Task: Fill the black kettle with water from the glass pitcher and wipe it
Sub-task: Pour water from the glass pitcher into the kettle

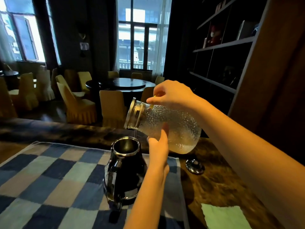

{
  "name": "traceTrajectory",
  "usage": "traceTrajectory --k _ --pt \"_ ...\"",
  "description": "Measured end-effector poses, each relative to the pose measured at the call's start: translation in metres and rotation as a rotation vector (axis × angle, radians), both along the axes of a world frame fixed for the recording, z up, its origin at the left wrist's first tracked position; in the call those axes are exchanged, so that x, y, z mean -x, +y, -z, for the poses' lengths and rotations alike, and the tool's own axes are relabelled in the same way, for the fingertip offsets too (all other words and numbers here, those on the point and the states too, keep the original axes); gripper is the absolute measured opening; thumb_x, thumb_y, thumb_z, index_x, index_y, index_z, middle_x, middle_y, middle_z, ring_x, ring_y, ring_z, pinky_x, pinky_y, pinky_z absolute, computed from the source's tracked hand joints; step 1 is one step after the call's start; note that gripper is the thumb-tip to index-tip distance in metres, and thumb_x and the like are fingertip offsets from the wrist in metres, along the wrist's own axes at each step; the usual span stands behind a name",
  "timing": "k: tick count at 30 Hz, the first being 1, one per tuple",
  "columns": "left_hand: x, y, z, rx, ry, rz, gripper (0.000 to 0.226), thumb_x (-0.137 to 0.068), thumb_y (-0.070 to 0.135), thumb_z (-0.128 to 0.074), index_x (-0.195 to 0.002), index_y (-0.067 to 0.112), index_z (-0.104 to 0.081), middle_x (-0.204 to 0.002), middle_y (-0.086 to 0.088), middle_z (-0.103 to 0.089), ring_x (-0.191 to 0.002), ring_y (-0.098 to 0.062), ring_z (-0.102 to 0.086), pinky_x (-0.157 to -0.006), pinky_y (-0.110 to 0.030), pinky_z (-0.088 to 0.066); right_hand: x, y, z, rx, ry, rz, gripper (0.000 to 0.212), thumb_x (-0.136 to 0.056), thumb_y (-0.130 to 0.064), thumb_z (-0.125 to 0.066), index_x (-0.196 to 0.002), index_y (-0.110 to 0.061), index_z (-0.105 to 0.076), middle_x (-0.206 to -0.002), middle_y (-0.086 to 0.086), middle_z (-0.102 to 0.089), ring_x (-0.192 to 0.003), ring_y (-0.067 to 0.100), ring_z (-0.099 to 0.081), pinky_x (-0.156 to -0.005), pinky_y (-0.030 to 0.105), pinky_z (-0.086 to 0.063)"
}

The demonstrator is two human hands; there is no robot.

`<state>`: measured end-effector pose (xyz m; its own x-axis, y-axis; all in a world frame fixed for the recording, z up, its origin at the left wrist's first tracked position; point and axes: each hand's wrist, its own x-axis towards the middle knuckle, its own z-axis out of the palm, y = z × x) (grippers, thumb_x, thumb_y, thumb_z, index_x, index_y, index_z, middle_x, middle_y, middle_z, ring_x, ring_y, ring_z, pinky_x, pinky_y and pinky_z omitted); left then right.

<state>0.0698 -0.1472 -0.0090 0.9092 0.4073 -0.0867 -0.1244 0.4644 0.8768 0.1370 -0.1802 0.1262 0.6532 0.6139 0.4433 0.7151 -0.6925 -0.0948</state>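
The black kettle stands upright on a blue checked cloth, its mouth uncovered. Above it the dimpled glass pitcher is tipped to the left, metal collar down, and a thin stream of water falls from its lip into the kettle's mouth. My right hand grips the pitcher near its neck from above. My left hand supports the pitcher's underside from below. The kettle's dark lid lies on the wooden table to the right.
A pale green cloth lies at the table's near right corner. The wooden table ends at a dark padded edge beyond the kettle. A tall shelf unit stands at right; chairs and a round table fill the room behind.
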Motion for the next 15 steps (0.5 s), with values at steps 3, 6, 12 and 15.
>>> traceTrajectory --k 3,6,12,15 --pt "0.003 -0.006 -0.002 0.025 0.035 -0.015 0.140 -0.031 0.086 -0.064 -0.144 0.012 -0.028 -0.139 -0.012 -0.049 -0.126 -0.029 -0.049 -0.103 -0.047 -0.043 0.000 0.005 0.000 0.061 -0.015 0.003 0.040 -0.081 -0.058 -0.061 -0.065 -0.022 -0.056 -0.065 -0.006 -0.051 -0.067 0.012 -0.049 -0.061 0.030 -0.040" --pt "0.009 -0.008 -0.008 0.037 0.088 -0.002 0.104 -0.065 0.072 -0.062 -0.139 0.005 -0.032 -0.127 -0.017 -0.056 -0.115 -0.031 -0.056 -0.098 -0.048 -0.047 0.005 0.009 -0.005 0.116 -0.014 0.020 0.042 -0.082 -0.056 -0.062 -0.059 -0.025 -0.046 -0.062 -0.009 -0.045 -0.061 0.008 -0.042 -0.057 0.024 -0.035" --pt "0.004 -0.009 -0.007 0.193 0.136 0.050 0.049 -0.100 0.027 -0.037 -0.145 0.015 -0.025 -0.143 -0.008 -0.039 -0.110 -0.024 -0.048 -0.096 -0.038 -0.045 0.007 0.021 -0.005 0.234 -0.112 0.058 0.044 -0.079 -0.060 -0.063 -0.058 -0.026 -0.044 -0.061 -0.010 -0.047 -0.066 0.010 -0.047 -0.057 0.025 -0.034" --pt "0.010 -0.010 -0.018 0.276 0.144 0.075 0.043 -0.097 0.035 -0.042 -0.136 0.016 -0.039 -0.140 -0.001 -0.041 -0.104 -0.020 -0.046 -0.099 -0.039 -0.040 0.008 0.027 -0.006 0.262 -0.119 0.050 0.040 -0.079 -0.059 -0.063 -0.062 -0.026 -0.048 -0.062 -0.010 -0.048 -0.072 0.012 -0.052 -0.060 0.027 -0.036"
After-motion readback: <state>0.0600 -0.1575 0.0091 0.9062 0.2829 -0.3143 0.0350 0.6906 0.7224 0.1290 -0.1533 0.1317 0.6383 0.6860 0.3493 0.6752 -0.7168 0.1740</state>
